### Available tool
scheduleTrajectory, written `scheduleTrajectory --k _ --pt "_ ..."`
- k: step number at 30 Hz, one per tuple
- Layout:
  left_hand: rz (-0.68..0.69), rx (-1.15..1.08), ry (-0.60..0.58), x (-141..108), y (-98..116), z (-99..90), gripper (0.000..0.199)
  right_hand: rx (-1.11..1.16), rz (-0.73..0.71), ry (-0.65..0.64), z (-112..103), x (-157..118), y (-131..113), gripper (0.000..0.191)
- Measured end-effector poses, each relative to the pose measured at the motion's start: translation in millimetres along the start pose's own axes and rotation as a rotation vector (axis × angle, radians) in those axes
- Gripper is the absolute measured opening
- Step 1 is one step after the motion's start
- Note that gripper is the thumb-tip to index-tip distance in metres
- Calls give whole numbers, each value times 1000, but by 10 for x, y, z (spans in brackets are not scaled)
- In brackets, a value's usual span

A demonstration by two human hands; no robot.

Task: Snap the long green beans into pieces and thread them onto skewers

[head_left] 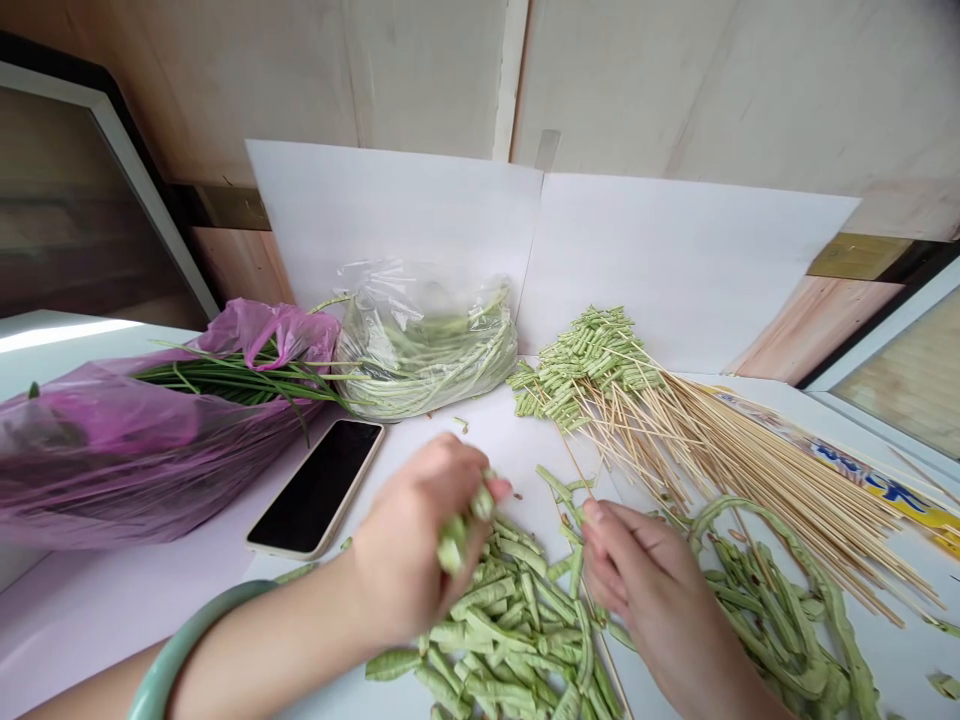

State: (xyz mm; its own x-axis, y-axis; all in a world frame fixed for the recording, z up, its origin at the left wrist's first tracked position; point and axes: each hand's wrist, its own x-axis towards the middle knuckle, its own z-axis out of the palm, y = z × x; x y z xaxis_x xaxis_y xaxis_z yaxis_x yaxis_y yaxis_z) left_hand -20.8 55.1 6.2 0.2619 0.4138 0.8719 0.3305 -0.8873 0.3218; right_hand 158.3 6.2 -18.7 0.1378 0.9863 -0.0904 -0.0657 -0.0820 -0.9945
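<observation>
My left hand (427, 530), with a jade-green bangle (199, 630) on the wrist, is closed around a few cut green bean pieces (454, 540); it is slightly blurred. In my right hand (637, 570), thumb and fingers pinch a thin bamboo skewer (576, 462) that slants up past the fingertips and down below the hand. Beneath and between both hands lies a loose heap of cut bean pieces (517, 640). Some pieces lie close by the skewer; whether any is threaded on it I cannot tell.
Behind my right hand, many skewers (750, 450) lie with bean pieces (592, 360) threaded on their far ends. Long whole beans (802, 620) curl at the right. A phone (319, 487), a purple bag of green stalks (150, 450) and a clear bag of long beans (435, 350) occupy the left and back.
</observation>
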Motion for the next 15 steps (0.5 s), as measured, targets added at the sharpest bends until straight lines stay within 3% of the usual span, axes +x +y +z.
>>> scheduleTrajectory --k 1,3,6,11,15 --pt "-63 -3 89 53 -35 -40 15 -55 1 -49 -7 10 -4 58" --pt "-231 11 18 135 -89 -83 11 -177 -32 -134 -15 11 -14 55" --pt "-370 42 -334 192 -111 -77 9 -394 -149 -140 -49 30 -26 51" --pt "-250 233 -903 202 -95 -46 5 -809 -227 -185 -154 161 -71 29" --pt "-155 316 -1105 198 -105 -52 5 -952 -126 -260 -233 282 -140 38"
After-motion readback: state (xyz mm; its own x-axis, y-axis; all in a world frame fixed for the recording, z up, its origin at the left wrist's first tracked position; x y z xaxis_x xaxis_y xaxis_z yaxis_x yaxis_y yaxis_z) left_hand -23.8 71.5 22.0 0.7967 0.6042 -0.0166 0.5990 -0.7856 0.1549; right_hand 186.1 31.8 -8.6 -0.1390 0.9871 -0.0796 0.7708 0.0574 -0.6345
